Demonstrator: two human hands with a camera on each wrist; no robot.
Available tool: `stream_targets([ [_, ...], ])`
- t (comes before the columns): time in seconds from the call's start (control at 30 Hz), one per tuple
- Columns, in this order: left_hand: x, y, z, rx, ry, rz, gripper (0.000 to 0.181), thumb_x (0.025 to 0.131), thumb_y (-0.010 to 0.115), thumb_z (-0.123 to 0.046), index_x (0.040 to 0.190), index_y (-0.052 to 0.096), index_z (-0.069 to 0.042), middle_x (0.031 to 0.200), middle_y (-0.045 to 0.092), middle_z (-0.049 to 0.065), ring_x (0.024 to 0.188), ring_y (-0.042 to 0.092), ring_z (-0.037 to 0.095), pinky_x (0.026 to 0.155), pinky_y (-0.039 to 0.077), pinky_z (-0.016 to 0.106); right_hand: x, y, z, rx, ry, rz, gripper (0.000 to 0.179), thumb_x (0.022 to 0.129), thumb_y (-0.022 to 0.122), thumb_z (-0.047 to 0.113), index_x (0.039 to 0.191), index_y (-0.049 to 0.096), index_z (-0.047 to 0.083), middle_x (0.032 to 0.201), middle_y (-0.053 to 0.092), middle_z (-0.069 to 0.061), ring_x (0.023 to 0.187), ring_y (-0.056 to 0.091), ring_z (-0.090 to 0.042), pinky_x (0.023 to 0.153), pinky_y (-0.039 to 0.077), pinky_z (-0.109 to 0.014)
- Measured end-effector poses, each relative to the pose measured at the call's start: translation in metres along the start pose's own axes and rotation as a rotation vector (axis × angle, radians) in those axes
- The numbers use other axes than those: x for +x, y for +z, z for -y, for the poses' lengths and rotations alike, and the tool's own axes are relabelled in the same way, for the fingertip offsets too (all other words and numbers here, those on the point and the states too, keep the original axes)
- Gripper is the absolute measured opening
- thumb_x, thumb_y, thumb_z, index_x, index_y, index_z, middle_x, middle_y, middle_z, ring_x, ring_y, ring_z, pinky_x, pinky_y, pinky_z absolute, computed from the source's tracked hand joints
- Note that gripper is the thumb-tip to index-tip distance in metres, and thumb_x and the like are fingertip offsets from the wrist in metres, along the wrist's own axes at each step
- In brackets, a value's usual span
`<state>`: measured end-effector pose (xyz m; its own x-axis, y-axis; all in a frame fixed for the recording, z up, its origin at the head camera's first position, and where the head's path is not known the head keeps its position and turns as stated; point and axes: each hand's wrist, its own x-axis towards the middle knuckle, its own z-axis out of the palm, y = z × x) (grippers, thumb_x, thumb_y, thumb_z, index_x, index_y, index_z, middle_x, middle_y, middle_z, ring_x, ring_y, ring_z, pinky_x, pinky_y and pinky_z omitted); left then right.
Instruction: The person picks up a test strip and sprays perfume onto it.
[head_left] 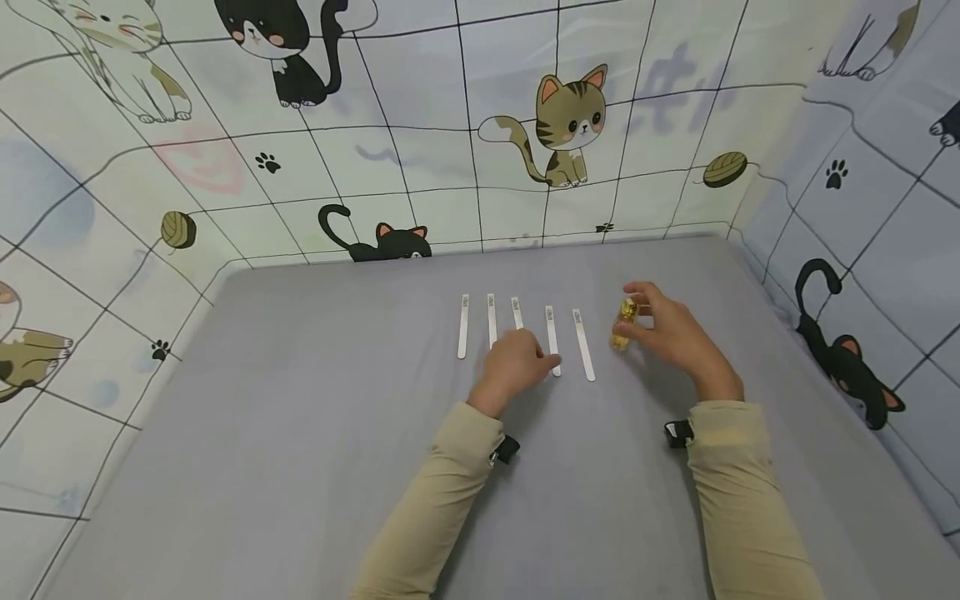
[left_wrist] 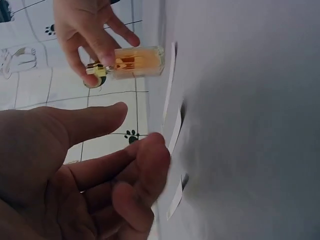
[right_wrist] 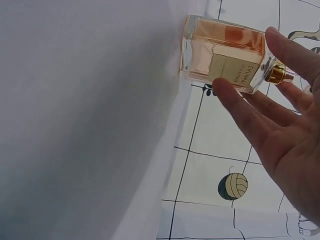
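My right hand (head_left: pixel 671 329) holds a clear glass perfume bottle (right_wrist: pixel 227 42) with amber liquid, a pale label and a gold top. Thumb and fingers lie on opposite sides of it, and its base is at the grey table. Several white paper test strips (head_left: pixel 581 346) with dark print at their far ends lie in a spaced row left of the bottle. Over the middle strips is my left hand (head_left: pixel 512 371), which hides part of them. Its fingers are loosely bent, with a gap to the thumb and nothing between them in the left wrist view.
The grey cloth-covered table (head_left: pixel 300 433) has a fabric backdrop (head_left: pixel 420 167) with cats, yarn balls and grid lines at its back and sides. Dark wrist straps (head_left: pixel 678 433) show at both beige sleeves (head_left: pixel 742 492).
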<state>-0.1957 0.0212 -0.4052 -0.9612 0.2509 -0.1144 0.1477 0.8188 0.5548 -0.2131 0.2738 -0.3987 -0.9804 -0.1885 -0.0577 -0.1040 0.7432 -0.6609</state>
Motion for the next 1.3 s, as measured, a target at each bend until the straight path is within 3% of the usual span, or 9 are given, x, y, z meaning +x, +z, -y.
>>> stream_targets([
  [0.17, 0.007, 0.009, -0.011, 0.167, -0.053, 0.016, 0.045, 0.094, 0.073, -0.040, 0.063, 0.052, -0.014, 0.058, 0.045, -0.003, 0.051, 0.044, 0.012, 0.044, 0.036, 0.028, -0.001, 0.000, 0.002, 0.000, 0.013, 0.004, 0.072, 0.098, 0.070, 0.022, 0.155, 0.030, 0.005, 0.154, 0.041, -0.031, 0.140, 0.042, -0.052, 0.104, 0.043, -0.066],
  [0.4, 0.014, 0.016, -0.021, 0.291, -0.089, 0.034, 0.031, 0.095, 0.071, -0.035, 0.076, 0.068, -0.011, 0.067, 0.061, 0.001, 0.059, 0.053, 0.014, 0.049, 0.045, 0.032, -0.002, -0.001, 0.007, -0.006, 0.035, 0.019, 0.077, 0.097, 0.072, 0.021, 0.157, 0.027, 0.004, 0.155, 0.039, -0.031, 0.140, 0.041, -0.052, 0.103, 0.045, -0.064],
  [0.67, 0.016, 0.022, -0.026, 0.382, -0.089, -0.004, 0.023, 0.095, 0.070, -0.031, 0.092, 0.076, -0.008, 0.079, 0.072, 0.005, 0.063, 0.064, 0.016, 0.053, 0.053, 0.033, -0.003, -0.001, 0.009, -0.021, 0.048, 0.025, 0.077, 0.097, 0.072, 0.023, 0.157, 0.027, 0.005, 0.156, 0.038, -0.031, 0.139, 0.042, -0.053, 0.101, 0.047, -0.064],
  [0.9, 0.018, 0.025, -0.026, 0.362, -0.090, -0.023, 0.013, 0.095, 0.064, -0.016, 0.093, 0.075, -0.007, 0.084, 0.073, 0.008, 0.068, 0.068, 0.019, 0.052, 0.052, 0.033, -0.002, 0.000, 0.008, -0.016, 0.048, 0.019, 0.076, 0.097, 0.072, 0.021, 0.157, 0.029, 0.005, 0.156, 0.038, -0.030, 0.137, 0.045, -0.052, 0.100, 0.049, -0.063],
  [1.1, 0.017, 0.025, -0.022, 0.295, -0.093, -0.021, 0.013, 0.094, 0.064, -0.011, 0.088, 0.073, -0.005, 0.075, 0.070, 0.007, 0.057, 0.059, 0.016, 0.046, 0.047, 0.031, -0.002, 0.000, 0.007, -0.021, 0.052, 0.027, 0.076, 0.098, 0.071, 0.021, 0.157, 0.027, 0.004, 0.155, 0.037, -0.033, 0.135, 0.045, -0.054, 0.099, 0.048, -0.064],
  [1.3, 0.015, 0.027, -0.012, 0.189, -0.063, -0.088, 0.016, 0.093, 0.063, -0.008, 0.079, 0.070, -0.003, 0.067, 0.065, 0.008, 0.053, 0.054, 0.016, 0.043, 0.043, 0.030, -0.003, -0.001, 0.006, 0.015, 0.067, 0.030, 0.073, 0.098, 0.070, 0.023, 0.149, 0.023, 0.001, 0.148, 0.044, -0.037, 0.127, 0.052, -0.055, 0.098, 0.047, -0.062],
])
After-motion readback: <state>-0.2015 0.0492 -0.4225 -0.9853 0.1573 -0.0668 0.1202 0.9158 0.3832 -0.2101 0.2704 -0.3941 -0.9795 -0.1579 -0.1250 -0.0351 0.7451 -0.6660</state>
